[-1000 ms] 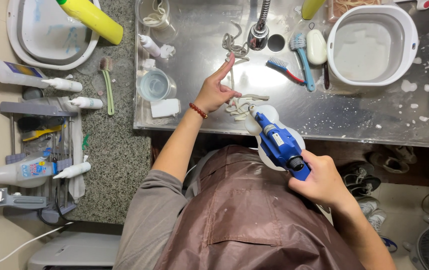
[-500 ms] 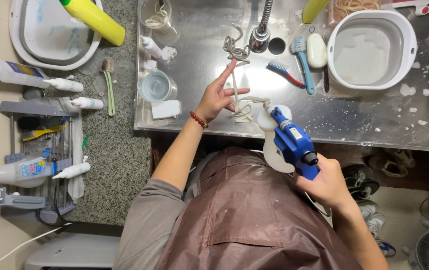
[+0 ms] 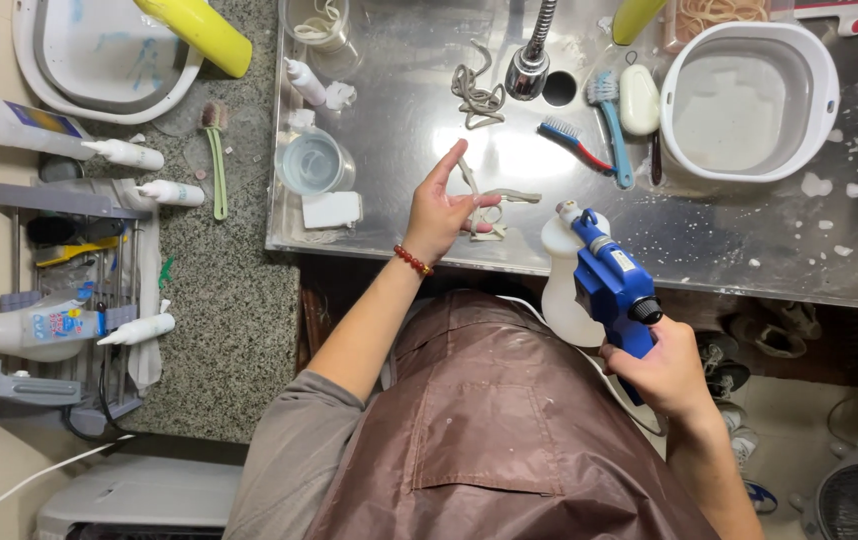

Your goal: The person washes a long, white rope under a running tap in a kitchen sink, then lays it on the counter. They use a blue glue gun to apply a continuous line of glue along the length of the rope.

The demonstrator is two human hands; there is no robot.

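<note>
Nearest the camera, the right hand [image 3: 661, 372] was wrapped tight around the grip of a blue electric spray gun [image 3: 611, 282], whose white bottle [image 3: 566, 290] hung below the near edge of the steel counter [image 3: 729, 250]. A second earlier that sprayer had been up over the counter edge, its nozzle close to the left hand's work; half a second earlier it was already backing off. By this moment it had dropped toward the person's brown apron [image 3: 489, 420] and swung to the right, well apart from the strands. That reads as a pause in spraying, with the handling passed to the other hand.

Farther out, the left hand [image 3: 441, 208], a red bead bracelet [image 3: 412, 261] at its wrist, held pale, limp strands of what looked like cleaned intestine [image 3: 494, 205], pinched between thumb and bent fingers while the forefinger pointed up and away. The hand had stayed over the same patch of counter, the strands trailing rightward onto the metal.

Beyond lay a second coiled bunch [image 3: 477, 98] beside the faucet [image 3: 532, 52], a blue brush [image 3: 609, 120] and a white basin [image 3: 749, 100] on the far right.
</note>
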